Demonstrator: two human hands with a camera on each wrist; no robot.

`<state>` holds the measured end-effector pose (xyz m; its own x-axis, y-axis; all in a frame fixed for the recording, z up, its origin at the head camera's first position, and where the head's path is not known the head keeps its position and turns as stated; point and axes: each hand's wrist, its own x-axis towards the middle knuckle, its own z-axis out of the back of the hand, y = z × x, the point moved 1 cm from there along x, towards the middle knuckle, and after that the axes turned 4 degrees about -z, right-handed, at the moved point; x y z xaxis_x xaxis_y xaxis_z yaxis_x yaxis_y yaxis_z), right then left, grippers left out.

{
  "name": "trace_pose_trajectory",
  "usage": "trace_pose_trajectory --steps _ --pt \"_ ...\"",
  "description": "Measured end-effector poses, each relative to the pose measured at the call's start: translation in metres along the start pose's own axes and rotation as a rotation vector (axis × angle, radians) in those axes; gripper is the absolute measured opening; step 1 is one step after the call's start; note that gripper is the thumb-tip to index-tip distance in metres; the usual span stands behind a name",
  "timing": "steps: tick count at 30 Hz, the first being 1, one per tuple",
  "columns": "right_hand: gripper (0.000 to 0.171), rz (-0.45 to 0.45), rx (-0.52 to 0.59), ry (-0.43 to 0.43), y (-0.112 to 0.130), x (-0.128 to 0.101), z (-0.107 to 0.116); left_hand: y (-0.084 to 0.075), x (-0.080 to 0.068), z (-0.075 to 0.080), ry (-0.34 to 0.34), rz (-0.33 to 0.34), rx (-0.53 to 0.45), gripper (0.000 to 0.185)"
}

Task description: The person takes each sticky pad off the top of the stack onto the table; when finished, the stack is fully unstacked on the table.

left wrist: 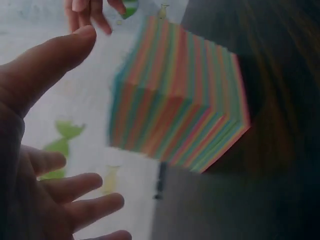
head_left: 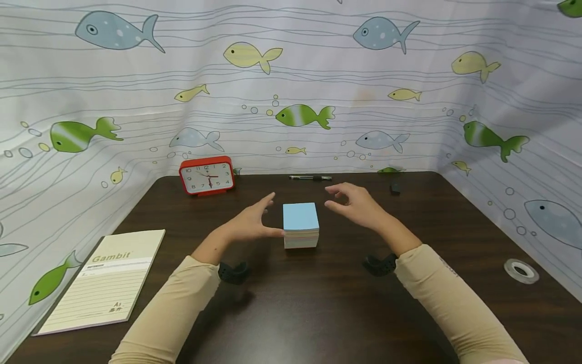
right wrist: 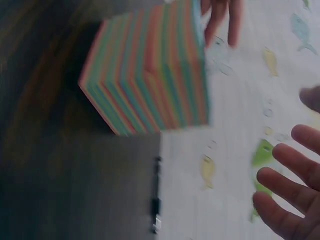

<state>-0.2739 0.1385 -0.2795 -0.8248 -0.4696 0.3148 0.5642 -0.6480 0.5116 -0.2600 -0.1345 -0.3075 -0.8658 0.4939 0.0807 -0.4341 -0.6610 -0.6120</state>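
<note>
A block of sticky notes (head_left: 300, 217) with a light blue top sheet stands on the dark table between my two hands. Its sides show stripes of several colours in the left wrist view, where the note block (left wrist: 175, 95) fills the middle. My left hand (head_left: 245, 221) is at its left with fingers spread, the thumb tip right at its edge in the head view. On the other side my right hand (head_left: 356, 202) hangs apart from the block, fingers loosely bent and holding nothing. In the right wrist view the note block (right wrist: 145, 70) appears beyond the spread fingers (right wrist: 287, 190).
A red alarm clock (head_left: 207, 175) stands at the back left. Behind the block lies a pen (head_left: 311, 177), and a small black object (head_left: 395, 189) is at the back right. A notepad (head_left: 106, 283) lies at the left, a tape roll (head_left: 521, 271) at the right. Fish-print cloth surrounds the table.
</note>
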Motion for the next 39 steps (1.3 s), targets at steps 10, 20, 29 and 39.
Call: trace_pose_trajectory --steps 10,20,29,39 --pt "0.098 -0.041 -0.044 0.305 0.005 0.028 -0.05 0.015 0.023 -0.032 0.018 0.021 -0.148 0.097" --pt "0.096 -0.057 -0.075 0.321 0.004 0.034 -0.057 0.026 0.03 -0.041 -0.034 0.015 -0.269 0.086" --pt "0.091 -0.073 -0.016 0.234 -0.003 0.027 -0.034 0.024 0.032 -0.038 -0.03 0.024 -0.3 0.083" --pt "0.09 -0.111 -0.002 0.191 -0.035 0.009 -0.014 0.025 0.031 -0.037 -0.023 0.018 -0.306 0.085"
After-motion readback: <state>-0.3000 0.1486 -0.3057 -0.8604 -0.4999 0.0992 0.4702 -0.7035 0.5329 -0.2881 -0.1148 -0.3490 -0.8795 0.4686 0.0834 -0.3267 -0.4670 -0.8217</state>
